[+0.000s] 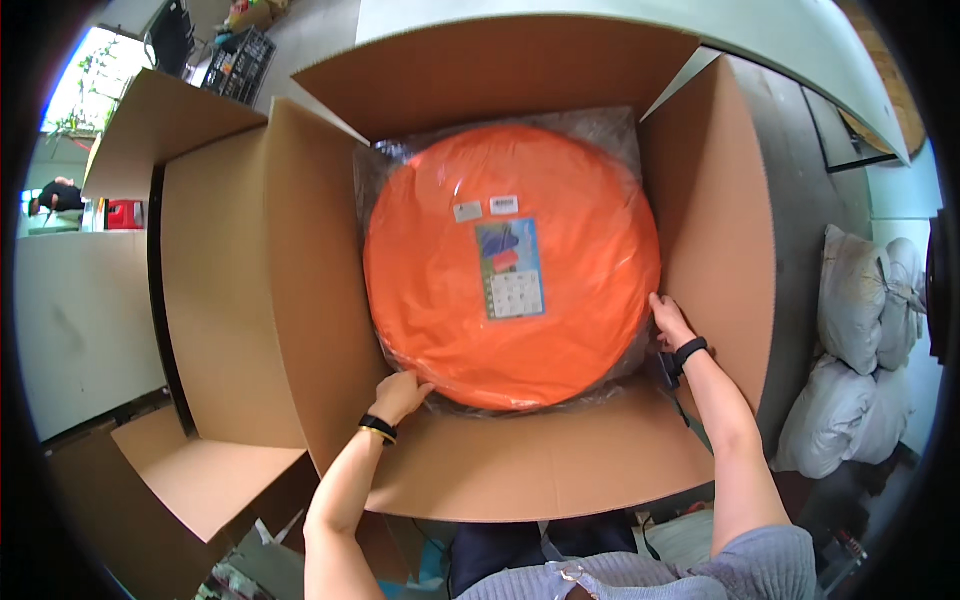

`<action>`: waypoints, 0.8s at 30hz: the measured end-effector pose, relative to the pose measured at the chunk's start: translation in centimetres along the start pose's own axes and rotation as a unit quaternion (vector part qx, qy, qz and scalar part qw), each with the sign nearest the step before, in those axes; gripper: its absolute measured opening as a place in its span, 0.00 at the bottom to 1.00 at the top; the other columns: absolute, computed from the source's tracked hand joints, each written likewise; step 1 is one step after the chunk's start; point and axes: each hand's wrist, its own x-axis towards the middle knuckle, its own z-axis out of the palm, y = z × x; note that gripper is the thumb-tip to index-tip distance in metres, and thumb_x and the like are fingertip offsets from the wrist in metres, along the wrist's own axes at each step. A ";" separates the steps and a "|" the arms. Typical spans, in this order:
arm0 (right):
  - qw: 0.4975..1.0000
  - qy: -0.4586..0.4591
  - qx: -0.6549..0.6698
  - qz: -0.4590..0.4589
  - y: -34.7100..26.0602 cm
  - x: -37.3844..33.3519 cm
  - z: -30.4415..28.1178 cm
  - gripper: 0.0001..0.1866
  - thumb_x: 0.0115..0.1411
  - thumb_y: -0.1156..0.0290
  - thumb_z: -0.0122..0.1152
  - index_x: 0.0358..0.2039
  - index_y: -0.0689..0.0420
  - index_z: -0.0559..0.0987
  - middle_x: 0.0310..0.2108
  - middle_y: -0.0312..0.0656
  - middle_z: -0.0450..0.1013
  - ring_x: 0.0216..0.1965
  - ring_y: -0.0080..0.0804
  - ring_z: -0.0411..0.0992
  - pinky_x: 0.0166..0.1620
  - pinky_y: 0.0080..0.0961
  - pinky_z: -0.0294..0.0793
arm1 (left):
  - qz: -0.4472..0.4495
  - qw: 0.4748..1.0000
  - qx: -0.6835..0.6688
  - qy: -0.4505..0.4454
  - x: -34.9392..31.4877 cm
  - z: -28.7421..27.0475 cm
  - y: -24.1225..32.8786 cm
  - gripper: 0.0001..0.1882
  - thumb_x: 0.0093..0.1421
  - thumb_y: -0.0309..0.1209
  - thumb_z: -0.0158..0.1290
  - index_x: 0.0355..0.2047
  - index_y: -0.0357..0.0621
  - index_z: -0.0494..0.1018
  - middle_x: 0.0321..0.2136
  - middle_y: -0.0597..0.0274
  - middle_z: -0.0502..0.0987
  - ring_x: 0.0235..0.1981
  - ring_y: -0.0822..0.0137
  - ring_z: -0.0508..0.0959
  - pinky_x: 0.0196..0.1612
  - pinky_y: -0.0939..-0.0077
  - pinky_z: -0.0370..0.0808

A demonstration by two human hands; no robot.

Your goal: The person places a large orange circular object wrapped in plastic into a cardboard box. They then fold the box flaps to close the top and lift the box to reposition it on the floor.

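A large orange round package (585,270) in clear plastic wrapping lies flat inside an open cardboard box (540,460). Two small white labels and a picture card (510,268) show on its top. At the package's near left rim, my left hand (402,395) is closed on the edge and its plastic. My right hand (672,322) grips the right rim, close to the box's right flap; some of its fingers are hidden down between the package and the cardboard. Both wrists wear black bands, and a small dark device hangs by the right one.
The box's flaps stand up around the package. Another open cardboard box (220,290) stands against its left side. Stuffed white sacks (850,300) are piled at the right. A white table (600,8) runs along the far side. A black crate (238,65) sits far left.
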 end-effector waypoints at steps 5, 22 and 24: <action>0.940 0.003 -0.090 -0.328 -5.5 -7.4 -5.7 0.39 0.59 0.54 0.58 0.64 0.59 0.54 0.61 0.56 0.56 0.59 0.49 0.61 0.57 0.39 0.64 | -0.009 0.962 -0.139 0.233 3.6 3.0 -1.6 0.56 0.48 0.43 0.63 0.64 0.36 0.37 0.59 0.24 0.50 0.48 0.32 0.70 0.51 0.53 0.70; 0.566 0.329 -0.482 -0.583 -39.8 -12.4 -7.6 0.42 0.58 0.53 0.57 0.66 0.51 0.47 0.65 0.57 0.46 0.67 0.52 0.44 0.66 0.41 0.47 | -0.047 0.973 -0.157 0.160 5.9 4.9 -1.6 0.72 0.40 0.36 0.69 0.63 0.45 0.16 0.62 0.23 0.29 0.49 0.34 0.70 0.52 0.57 0.72; 0.562 0.349 -0.532 -0.529 -41.3 -12.5 -5.3 0.44 0.57 0.51 0.58 0.67 0.49 0.47 0.66 0.54 0.45 0.68 0.50 0.43 0.66 0.42 0.48 | -0.042 0.975 -0.151 0.160 5.7 4.7 -1.9 0.71 0.41 0.36 0.69 0.63 0.46 0.16 0.62 0.23 0.29 0.49 0.33 0.70 0.51 0.57 0.72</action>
